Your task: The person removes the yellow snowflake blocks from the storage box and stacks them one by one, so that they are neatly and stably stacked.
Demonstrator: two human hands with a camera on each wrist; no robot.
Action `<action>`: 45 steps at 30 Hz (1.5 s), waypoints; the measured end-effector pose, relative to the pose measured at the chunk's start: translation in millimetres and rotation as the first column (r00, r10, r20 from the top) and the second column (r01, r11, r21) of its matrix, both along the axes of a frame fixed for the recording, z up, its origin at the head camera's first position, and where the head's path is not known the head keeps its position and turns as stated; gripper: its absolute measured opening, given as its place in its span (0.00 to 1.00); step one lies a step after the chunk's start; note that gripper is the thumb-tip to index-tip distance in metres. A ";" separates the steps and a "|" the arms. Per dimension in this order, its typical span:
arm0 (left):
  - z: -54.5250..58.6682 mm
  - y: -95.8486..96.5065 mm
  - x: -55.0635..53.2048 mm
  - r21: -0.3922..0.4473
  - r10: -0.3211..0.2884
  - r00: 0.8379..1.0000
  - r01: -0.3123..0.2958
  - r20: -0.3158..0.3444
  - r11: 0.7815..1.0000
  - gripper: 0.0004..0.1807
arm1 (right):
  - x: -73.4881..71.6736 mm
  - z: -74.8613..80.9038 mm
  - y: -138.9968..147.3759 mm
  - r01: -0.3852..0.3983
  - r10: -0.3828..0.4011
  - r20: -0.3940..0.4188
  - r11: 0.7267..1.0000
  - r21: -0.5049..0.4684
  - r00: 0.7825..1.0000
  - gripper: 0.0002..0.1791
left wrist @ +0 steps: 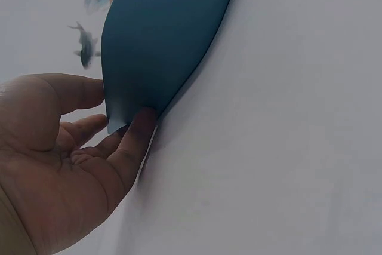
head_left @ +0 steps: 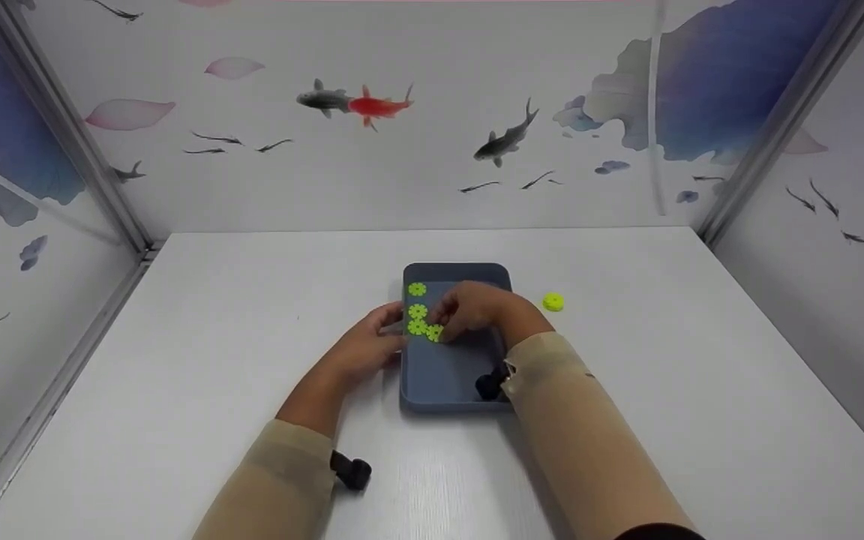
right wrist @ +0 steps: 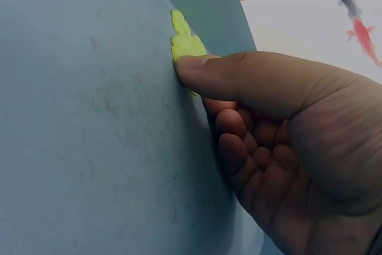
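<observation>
A blue-grey rectangular tray (head_left: 447, 382) stands on the table. Several yellow-green snowflake discs (head_left: 417, 289) with notched rims lie along its left inner side. Reaching into the tray, my right hand (head_left: 473, 309) pinches a snowflake disc (head_left: 434, 333) at its edge, beside the others; in the right wrist view the thumb (right wrist: 200, 71) lies over part of the yellow-green pieces (right wrist: 186, 43), the other fingers curled below. From outside, my left hand (head_left: 368, 343) grips the tray's left wall (left wrist: 164, 34), with fingers at its rim and on its outer face.
More yellow-green discs (head_left: 553, 301), seemingly stacked, lie on the white table (head_left: 664, 375) right of the tray. White panels with printed fish (head_left: 503, 142) enclose the back and sides. A small black camera (head_left: 489, 385) on the right wrist hangs over the tray.
</observation>
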State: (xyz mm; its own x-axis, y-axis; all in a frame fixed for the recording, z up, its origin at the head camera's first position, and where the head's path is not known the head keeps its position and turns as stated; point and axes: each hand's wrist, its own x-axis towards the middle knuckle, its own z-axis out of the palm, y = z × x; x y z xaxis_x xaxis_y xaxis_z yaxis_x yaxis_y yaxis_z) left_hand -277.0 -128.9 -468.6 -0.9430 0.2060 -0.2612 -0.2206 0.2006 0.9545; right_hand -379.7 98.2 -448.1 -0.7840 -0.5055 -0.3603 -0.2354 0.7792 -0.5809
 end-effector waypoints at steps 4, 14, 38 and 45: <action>-1.2 -0.8 -0.4 0.013 -0.008 1.000 0.008 -0.009 1.000 0.40 | 0.7 -1.6 2.2 -0.003 0.002 -0.006 0.998 -0.055 1.000 0.14; -2.0 -0.4 -1.3 0.010 -0.003 1.000 0.003 -0.008 1.000 0.40 | -0.5 -4.5 4.3 0.036 -0.037 -0.008 0.992 -0.125 0.999 0.09; 0.1 1.3 -0.3 -0.008 -0.002 1.000 0.002 -0.021 1.000 0.40 | -2.5 3.4 2.1 0.292 -0.290 0.068 0.868 -0.402 0.955 0.12; 1.9 1.2 -0.4 -0.015 0.009 1.000 -0.009 0.001 1.000 0.40 | -0.2 23.7 5.7 0.354 -0.355 0.100 0.783 -0.511 0.929 0.11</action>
State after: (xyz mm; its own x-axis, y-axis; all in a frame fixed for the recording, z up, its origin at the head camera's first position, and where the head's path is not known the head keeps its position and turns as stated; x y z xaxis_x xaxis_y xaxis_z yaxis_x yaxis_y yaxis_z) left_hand -277.4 -127.7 -466.6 -0.9446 0.1939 -0.2648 -0.2230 0.2131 0.9512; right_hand -379.9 103.9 -424.4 -0.9450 -0.3013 -0.1274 -0.0029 0.3972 -0.9177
